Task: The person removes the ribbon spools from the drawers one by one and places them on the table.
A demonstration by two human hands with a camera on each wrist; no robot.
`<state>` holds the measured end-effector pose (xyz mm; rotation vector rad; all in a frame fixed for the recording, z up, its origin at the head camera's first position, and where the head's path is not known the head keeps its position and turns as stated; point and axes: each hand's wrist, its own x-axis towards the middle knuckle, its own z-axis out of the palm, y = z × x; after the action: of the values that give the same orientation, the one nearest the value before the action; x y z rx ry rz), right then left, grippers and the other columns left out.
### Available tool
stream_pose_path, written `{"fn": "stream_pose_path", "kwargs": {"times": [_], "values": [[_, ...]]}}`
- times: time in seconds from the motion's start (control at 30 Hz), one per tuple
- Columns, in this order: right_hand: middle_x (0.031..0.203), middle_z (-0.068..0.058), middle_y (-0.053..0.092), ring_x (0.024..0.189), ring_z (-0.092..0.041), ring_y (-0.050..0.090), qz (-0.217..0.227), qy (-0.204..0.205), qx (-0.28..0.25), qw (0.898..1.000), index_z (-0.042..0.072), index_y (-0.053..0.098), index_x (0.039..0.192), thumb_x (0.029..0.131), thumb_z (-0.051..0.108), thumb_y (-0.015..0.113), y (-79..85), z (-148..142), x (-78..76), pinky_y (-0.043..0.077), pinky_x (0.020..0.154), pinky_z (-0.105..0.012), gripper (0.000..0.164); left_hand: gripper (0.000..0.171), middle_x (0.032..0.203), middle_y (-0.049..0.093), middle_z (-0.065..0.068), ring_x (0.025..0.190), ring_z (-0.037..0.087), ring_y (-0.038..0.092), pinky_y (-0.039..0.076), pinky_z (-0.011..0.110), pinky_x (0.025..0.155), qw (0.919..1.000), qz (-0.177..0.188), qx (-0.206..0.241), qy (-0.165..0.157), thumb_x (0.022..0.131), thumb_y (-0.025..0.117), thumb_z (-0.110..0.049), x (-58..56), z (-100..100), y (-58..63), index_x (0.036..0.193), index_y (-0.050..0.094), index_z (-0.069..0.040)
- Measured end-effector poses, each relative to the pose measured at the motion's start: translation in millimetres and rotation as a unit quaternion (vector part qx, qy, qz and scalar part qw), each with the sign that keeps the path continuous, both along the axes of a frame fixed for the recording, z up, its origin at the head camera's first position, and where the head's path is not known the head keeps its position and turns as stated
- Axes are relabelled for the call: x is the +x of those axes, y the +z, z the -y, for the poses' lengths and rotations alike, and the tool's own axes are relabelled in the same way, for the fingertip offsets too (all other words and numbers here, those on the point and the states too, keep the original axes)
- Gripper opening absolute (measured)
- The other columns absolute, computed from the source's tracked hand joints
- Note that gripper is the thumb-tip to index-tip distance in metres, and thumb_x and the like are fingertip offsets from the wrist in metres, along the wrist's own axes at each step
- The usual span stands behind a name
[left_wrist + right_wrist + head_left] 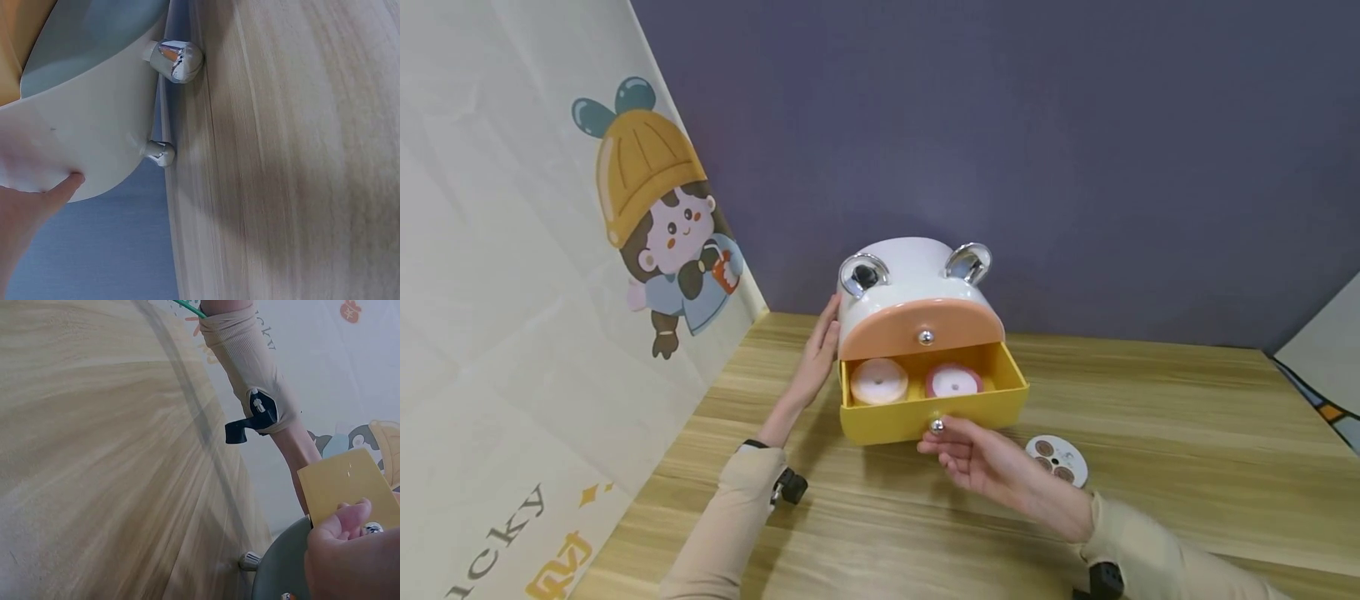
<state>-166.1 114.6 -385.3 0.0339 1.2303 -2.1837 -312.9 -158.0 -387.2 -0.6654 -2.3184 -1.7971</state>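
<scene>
A white animal-shaped storage box [906, 254] with silver ears stands on the table. Its yellow drawer [887, 425] is pulled out, holding a peach-rimmed roll [879, 381] and a pink-rimmed roll [955, 382]. My right hand [981, 467] pinches the drawer's silver knob [937, 426]. My left hand [817, 358] rests against the box's left side; in the left wrist view its thumb [65, 187] lies along the white wall. Over the yellow drawer, the orange drawer [880, 333] is closed. Beneath it, a grey-green front [278, 575] shows in the right wrist view.
A white disc with brown circles [1067, 450] lies on the wooden table [1187, 467] beside my right wrist, partly hidden by it. Silver feet [181, 61] hold up the box. Behind it rises a blue-grey wall [1075, 167]; a printed white sheet [497, 292] hangs at the left.
</scene>
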Motion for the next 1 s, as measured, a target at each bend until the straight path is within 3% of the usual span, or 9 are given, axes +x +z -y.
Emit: {"fn": "stream_pose_path", "kwargs": {"times": [0.13,0.43,0.7,1.0], "values": [[0.097,-0.003,0.077,0.081,-0.003,0.065,-0.005,0.008,0.001,1.000,0.010,0.069,0.099,0.104,0.026,0.051,0.3,0.3,4.6,0.053,0.074,-0.012,0.025,0.052,0.168,0.007,0.016,0.156,0.034,0.008,0.013,0.055,0.126,1.0000,0.003,-0.003,-0.003,0.109,0.030,-0.017,11.7,-0.9,12.3,0.159,0.018,-0.008],[0.097,-0.002,0.077,0.081,-0.001,0.065,-0.007,0.010,0.005,1.000,0.011,0.070,0.099,0.104,0.026,0.050,-0.2,-0.7,11.0,0.053,0.073,-0.011,0.026,0.052,0.168,0.008,0.015,0.156,0.033,0.008,0.012,0.055,0.127,1.0000,0.002,0.000,-0.003,0.109,0.031,-0.019,12.1,-0.9,11.3,0.159,0.020,-0.009],[0.096,-0.002,0.077,0.083,-0.003,0.067,-0.002,0.001,0.005,1.000,0.011,0.069,0.098,0.103,0.024,0.052,0.4,-1.7,15.9,0.053,0.073,-0.012,0.023,0.051,0.169,0.008,0.001,0.156,0.027,0.012,0.031,0.059,0.118,0.9994,0.012,0.029,-0.012,0.110,0.030,-0.025,-9.5,2.2,-14.0,0.160,0.020,-0.023],[0.096,-0.002,0.078,0.082,-0.002,0.067,-0.002,0.012,0.008,1.000,0.012,0.071,0.097,0.103,0.024,0.052,-0.1,-2.2,20.3,0.053,0.073,-0.012,0.024,0.051,0.169,0.009,0.002,0.155,0.031,0.016,0.035,0.061,0.115,0.9990,0.004,0.040,-0.017,0.110,0.031,-0.028,-9.6,2.8,-16.7,0.159,0.022,-0.023]]}}
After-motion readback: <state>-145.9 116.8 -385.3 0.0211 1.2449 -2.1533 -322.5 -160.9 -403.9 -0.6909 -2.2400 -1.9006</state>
